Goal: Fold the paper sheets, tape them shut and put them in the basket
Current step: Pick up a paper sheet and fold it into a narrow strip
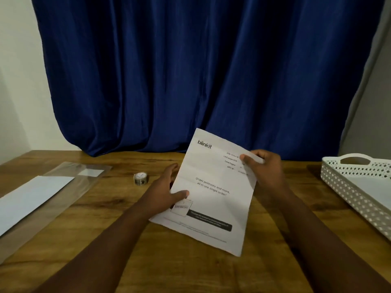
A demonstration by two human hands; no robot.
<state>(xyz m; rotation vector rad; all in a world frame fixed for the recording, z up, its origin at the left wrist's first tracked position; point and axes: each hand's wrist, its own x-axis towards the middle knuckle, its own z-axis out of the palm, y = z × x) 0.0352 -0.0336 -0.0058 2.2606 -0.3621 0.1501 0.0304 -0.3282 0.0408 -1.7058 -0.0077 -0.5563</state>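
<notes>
A white printed paper sheet is held up above the wooden table, unfolded and tilted, with faint creases across it. My left hand grips its lower left edge, thumb on the printed face. My right hand pinches its upper right edge. A small roll of tape stands on the table just left of my left hand. The white perforated basket sits at the right edge of the table, with something flat and white inside.
At the left lies a clear plastic sleeve with a white sheet on it. A dark blue curtain hangs behind the table. Bare wood shows in front of me.
</notes>
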